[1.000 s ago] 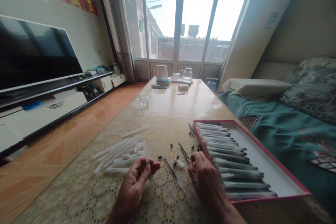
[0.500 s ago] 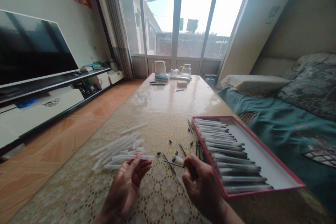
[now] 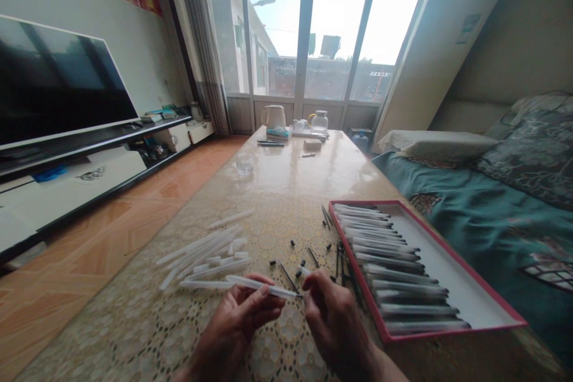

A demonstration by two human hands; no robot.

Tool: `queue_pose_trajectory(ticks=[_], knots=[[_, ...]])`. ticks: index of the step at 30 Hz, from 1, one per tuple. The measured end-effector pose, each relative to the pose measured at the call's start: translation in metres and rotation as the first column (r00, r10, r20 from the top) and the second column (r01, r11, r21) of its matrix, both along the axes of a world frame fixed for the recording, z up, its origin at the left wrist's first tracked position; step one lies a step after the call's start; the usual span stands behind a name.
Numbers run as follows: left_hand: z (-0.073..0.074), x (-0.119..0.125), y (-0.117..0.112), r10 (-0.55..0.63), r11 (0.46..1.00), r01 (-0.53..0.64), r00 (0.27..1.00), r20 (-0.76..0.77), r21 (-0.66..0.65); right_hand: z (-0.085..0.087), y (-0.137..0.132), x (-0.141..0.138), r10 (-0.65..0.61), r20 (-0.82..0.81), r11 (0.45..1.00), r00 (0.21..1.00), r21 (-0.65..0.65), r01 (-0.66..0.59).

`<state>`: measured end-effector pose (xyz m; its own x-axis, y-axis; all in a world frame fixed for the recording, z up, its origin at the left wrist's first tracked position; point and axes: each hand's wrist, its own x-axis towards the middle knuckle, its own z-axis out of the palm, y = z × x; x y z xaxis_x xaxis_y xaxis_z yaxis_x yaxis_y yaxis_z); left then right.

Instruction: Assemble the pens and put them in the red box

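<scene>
My left hand (image 3: pixel 244 319) pinches a clear pen barrel (image 3: pixel 259 286) and holds it level above the table. My right hand (image 3: pixel 333 316) is closed at the barrel's right end, on a thin dark refill that is mostly hidden by the fingers. A pile of clear barrels (image 3: pixel 206 253) lies to the left of my hands. Loose black refills and small caps (image 3: pixel 308 256) are scattered just beyond them. A red-rimmed tray (image 3: pixel 452 256) at the right holds a row of several assembled pens (image 3: pixel 389 259).
The long table (image 3: pixel 286 185) has a lace-patterned cover. At its far end stand a glass (image 3: pixel 244 163), a kettle (image 3: pixel 274 117) and a jug (image 3: pixel 319 123). A TV (image 3: pixel 54 86) on a low stand is at the left, a teal sofa (image 3: pixel 483 215) at the right.
My left hand lifted a barrel from the pile and turned it level. My right hand picked up a refill and brought it to the barrel's right end; the hands have closed together.
</scene>
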<state>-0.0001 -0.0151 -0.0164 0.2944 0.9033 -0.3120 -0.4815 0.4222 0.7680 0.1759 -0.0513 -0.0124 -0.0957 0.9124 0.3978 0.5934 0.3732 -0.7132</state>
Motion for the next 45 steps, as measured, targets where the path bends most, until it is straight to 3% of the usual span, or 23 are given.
queue_pose_trajectory(ticks=[3, 5, 7, 9, 12, 16, 20, 27, 29, 32, 36, 40, 45], knots=[[0.000, 0.000, -0.002, 0.060, 0.993, -0.054, 0.997, 0.053, -0.101, -0.001, 0.002, 0.003, 0.023, -0.276, 0.997, 0.961, -0.064, -0.042], [-0.001, -0.003, 0.000, 0.184, 0.968, -0.161, 0.978, 0.103, -0.194, -0.003, 0.007, 0.009, -0.113, -0.372, 0.992, 0.922, -0.089, 0.086], [-0.001, -0.006, 0.002, 0.272, 0.941, -0.226, 0.948, 0.164, -0.251, -0.007, 0.013, 0.016, -0.273, -0.268, 0.962, 0.924, -0.072, 0.263], [-0.001, -0.008, 0.003, 0.296, 0.934, -0.236, 0.931, 0.212, -0.267, -0.011, 0.018, 0.022, -0.334, -0.068, 0.942, 0.940, -0.006, 0.334], [0.002, -0.008, 0.002, 0.281, 0.941, -0.223, 0.934, 0.220, -0.255, -0.015, 0.022, 0.023, -0.260, 0.172, 0.966, 0.950, 0.054, 0.254], [0.003, -0.005, -0.002, 0.240, 0.962, -0.217, 0.962, 0.134, -0.169, -0.015, 0.022, 0.015, -0.250, 0.370, 0.968, 0.895, 0.074, 0.240], [-0.001, -0.002, -0.002, 0.177, 0.981, -0.173, 0.983, 0.039, -0.092, -0.017, 0.026, 0.007, -0.233, 0.455, 0.972, 0.860, 0.092, 0.214], [-0.004, -0.001, -0.001, 0.189, 0.981, -0.190, 0.982, -0.012, -0.048, -0.019, 0.033, 0.003, -0.156, 0.522, 0.988, 0.838, 0.083, 0.132], [-0.003, -0.001, -0.001, 0.182, 0.982, -0.182, 0.983, -0.008, -0.042, -0.017, 0.031, 0.003, -0.160, 0.462, 0.987, 0.872, 0.095, 0.131], [-0.002, -0.002, -0.001, 0.175, 0.983, -0.174, 0.985, 0.004, -0.053, -0.016, 0.026, 0.004, -0.133, 0.247, 0.990, 0.960, 0.084, 0.116], [0.002, -0.002, -0.001, 0.165, 0.984, -0.165, 0.986, 0.000, -0.063, -0.014, 0.019, 0.004, -0.080, -0.090, 0.993, 0.993, -0.090, 0.072], [0.001, -0.001, -0.001, 0.161, 0.985, -0.161, 0.987, -0.004, -0.055, -0.009, 0.015, 0.000, -0.046, -0.423, 0.973, 0.905, -0.224, -0.055], [-0.002, -0.002, -0.001, 0.152, 0.988, -0.152, 0.988, 0.014, -0.041, -0.003, 0.014, -0.007, -0.061, -0.640, 0.926, 0.766, -0.322, -0.196]])
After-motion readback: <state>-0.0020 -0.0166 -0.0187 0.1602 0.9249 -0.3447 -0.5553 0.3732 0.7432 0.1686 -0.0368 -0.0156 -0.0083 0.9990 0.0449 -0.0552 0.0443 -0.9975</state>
